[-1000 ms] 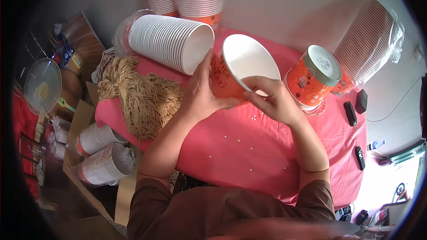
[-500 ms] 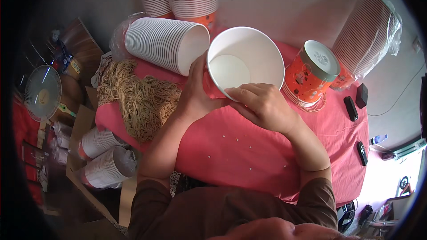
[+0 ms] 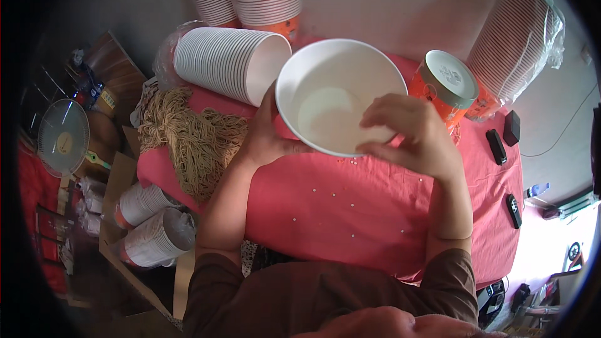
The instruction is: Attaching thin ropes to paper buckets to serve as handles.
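Observation:
My left hand (image 3: 266, 138) grips a large white-lined paper bucket (image 3: 300, 84) by its left side, its thumb below the near rim. The bucket tilts so that its mouth faces me, and its inside looks bare. At the bucket's right near rim is my right hand (image 3: 416, 134), slightly blurred, fingers curled over the mouth and thumb apart from them. Nothing shows between those fingers. Past my right hand, an orange printed bucket (image 3: 441, 84) stands upside down, partly hidden. Left of my left hand lies a heap of tan strings (image 3: 194, 144).
A nested stack of buckets (image 3: 216, 59) lies behind the strings. Taller stacks stand at the back, and a wrapped stack (image 3: 510, 47) leans at the right. Small white bits dot the red cloth (image 3: 313, 231). Black objects (image 3: 496, 146) lie along the right edge; a cardboard box (image 3: 119, 213) stands lower left.
My right hand has let go of the near rim, moving right with its fingers opening. The bucket has shifted slightly left and turned its mouth more toward me.

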The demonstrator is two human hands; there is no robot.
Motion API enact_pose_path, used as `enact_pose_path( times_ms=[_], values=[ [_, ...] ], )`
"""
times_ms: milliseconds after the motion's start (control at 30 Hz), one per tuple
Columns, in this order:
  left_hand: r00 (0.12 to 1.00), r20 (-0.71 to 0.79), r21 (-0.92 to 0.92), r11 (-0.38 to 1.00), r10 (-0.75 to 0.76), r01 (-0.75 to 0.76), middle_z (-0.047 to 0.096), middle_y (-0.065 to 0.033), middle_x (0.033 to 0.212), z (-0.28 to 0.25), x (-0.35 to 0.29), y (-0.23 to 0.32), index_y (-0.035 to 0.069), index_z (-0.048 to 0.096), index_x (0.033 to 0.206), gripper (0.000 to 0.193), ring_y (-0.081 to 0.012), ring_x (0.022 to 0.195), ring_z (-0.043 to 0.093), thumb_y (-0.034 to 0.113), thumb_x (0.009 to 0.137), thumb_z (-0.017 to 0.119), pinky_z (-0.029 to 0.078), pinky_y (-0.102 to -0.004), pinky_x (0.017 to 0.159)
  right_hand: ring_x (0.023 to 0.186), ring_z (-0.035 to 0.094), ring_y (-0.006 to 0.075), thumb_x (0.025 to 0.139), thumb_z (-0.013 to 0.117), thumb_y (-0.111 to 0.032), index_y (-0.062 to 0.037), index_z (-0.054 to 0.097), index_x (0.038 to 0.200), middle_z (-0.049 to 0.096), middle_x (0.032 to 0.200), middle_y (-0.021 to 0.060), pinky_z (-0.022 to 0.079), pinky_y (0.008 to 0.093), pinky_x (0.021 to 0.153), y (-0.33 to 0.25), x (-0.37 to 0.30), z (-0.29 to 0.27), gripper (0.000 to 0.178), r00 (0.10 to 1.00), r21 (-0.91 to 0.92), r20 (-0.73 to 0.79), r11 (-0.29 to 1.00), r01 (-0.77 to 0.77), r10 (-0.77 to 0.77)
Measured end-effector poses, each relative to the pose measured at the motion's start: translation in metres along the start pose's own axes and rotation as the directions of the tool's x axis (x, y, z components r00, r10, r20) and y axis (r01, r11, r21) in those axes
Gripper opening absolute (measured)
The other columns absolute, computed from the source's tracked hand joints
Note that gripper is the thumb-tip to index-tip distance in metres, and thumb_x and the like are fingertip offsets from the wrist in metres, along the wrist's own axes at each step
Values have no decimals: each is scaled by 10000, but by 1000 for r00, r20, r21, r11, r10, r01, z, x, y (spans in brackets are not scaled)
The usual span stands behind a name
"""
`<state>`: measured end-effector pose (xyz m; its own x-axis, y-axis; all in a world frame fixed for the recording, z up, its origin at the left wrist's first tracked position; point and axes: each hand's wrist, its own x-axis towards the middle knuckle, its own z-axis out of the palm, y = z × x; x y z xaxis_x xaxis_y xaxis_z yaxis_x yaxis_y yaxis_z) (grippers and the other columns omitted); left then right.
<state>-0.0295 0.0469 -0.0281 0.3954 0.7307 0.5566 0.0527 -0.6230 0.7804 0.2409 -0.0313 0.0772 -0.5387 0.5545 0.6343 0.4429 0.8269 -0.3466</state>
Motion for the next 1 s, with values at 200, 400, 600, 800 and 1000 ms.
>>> enact_pose_path(
  times_ms=[200,400,600,800,1000],
  values=[
    [982,169,-14,996,-79,83,411,-147,1497,17,-1,23,40,273,1524,1283,-270,1405,392,297,498,999,342,-428,1168,880,663,253,827,730,-81,22,665,996,675,955,117,533,347,732,32,-1,-10,208,915,-81,-267,939,-334,302],
    [962,255,241,970,-97,34,396,-159,1507,26,-4,44,94,303,1519,1234,-314,1402,407,271,503,980,366,-440,1158,791,689,289,837,681,-100,-14,660,956,698,881,121,533,373,679,45,-6,1,149,892,-92,-214,901,-425,399],
    [964,264,234,972,-43,-21,379,-165,1519,26,-5,41,104,292,1523,1244,-327,1419,382,290,502,978,367,-448,1158,707,682,278,815,657,-66,-26,631,879,698,832,85,532,376,607,44,-4,8,81,930,-244,-257,913,-327,264],
    [963,263,243,970,-51,-15,386,-170,1511,28,-6,40,95,300,1518,1223,-341,1412,388,317,520,971,372,-456,1152,667,671,276,764,654,-13,-43,608,882,666,793,76,524,384,548,50,-4,20,131,953,-437,-281,868,-233,114],
    [962,273,185,982,-28,-24,392,-173,1504,27,-5,42,92,305,1520,1208,-347,1409,388,305,531,964,377,-458,1145,694,671,275,746,633,23,-35,613,888,663,824,77,522,383,555,48,-3,21,154,953,-428,-273,871,-241,130]
  ],
)
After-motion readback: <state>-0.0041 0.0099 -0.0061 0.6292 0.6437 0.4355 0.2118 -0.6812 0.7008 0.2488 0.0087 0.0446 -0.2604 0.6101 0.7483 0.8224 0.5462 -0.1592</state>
